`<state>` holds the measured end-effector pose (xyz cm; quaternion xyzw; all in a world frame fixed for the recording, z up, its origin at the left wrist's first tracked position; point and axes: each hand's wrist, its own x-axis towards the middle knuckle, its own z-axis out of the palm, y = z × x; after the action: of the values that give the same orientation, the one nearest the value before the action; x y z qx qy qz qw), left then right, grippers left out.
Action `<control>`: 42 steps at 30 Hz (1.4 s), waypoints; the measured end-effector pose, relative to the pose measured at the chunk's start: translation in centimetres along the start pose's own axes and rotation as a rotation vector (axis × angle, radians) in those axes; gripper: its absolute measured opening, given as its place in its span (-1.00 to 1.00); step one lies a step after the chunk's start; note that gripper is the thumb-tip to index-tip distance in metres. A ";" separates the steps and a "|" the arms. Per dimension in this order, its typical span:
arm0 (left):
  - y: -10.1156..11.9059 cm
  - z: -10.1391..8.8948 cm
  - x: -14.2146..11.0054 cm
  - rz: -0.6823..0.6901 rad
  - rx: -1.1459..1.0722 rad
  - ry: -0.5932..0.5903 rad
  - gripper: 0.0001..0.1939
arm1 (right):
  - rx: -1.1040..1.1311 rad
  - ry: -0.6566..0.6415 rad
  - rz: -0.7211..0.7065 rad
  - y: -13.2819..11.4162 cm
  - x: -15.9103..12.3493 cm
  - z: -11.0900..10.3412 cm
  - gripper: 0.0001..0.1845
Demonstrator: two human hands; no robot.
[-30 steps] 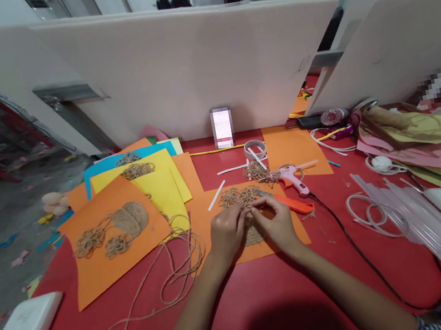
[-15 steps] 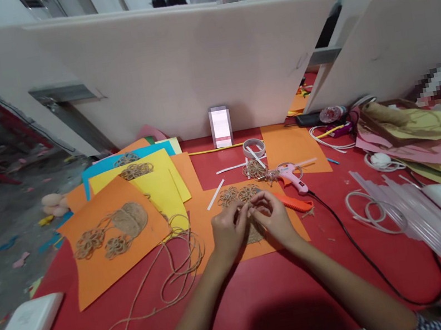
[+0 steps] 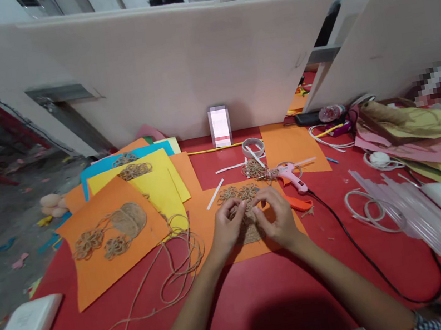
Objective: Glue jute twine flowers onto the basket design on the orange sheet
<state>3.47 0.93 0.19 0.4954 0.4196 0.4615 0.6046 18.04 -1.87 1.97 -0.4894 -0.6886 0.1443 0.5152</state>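
My left hand (image 3: 227, 226) and my right hand (image 3: 276, 217) hover over a twine flower design on an orange sheet (image 3: 203, 241). The thumb and forefinger of each are pinched; anything between them is too small to make out. Looped twine flowers (image 3: 245, 190) show just beyond my fingertips. Between my wrists lies a coiled twine vase shape (image 3: 253, 234), its upper part partly hidden by the hands. A pink glue gun (image 3: 291, 177) rests to the right of my right hand, near an orange cutter-like tool (image 3: 301, 204), partly covered.
Left of my hands, another orange sheet (image 3: 108, 277) bears a twine vase and flowers, over yellow sheets (image 3: 172, 193). Loose twine (image 3: 123, 320) trails below it. A tape roll (image 3: 253, 148), a lit phone (image 3: 220, 125), clear glue sticks (image 3: 419, 216) and a black cord (image 3: 354, 244) lie around.
My hands have drawn slightly apart from where their fingertips met, opening a small gap between them. The things on the table stay where they were.
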 end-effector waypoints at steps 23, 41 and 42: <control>-0.4 0.2 0.0 0.077 -0.019 0.036 -0.67 | -0.275 -0.154 0.052 -0.1 0.2 0.0 -0.85; -0.5 0.1 0.1 -0.095 -0.226 0.030 -0.63 | -0.447 -0.211 -0.081 -0.1 0.1 -0.3 -0.79; -0.5 0.1 0.1 -0.093 -0.227 0.021 -0.63 | -0.455 -0.219 -0.085 -0.1 0.1 -0.2 -0.76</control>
<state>3.62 0.94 -0.27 0.3989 0.3937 0.4825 0.6731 18.17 -1.89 2.20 -0.5446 -0.7751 0.0160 0.3199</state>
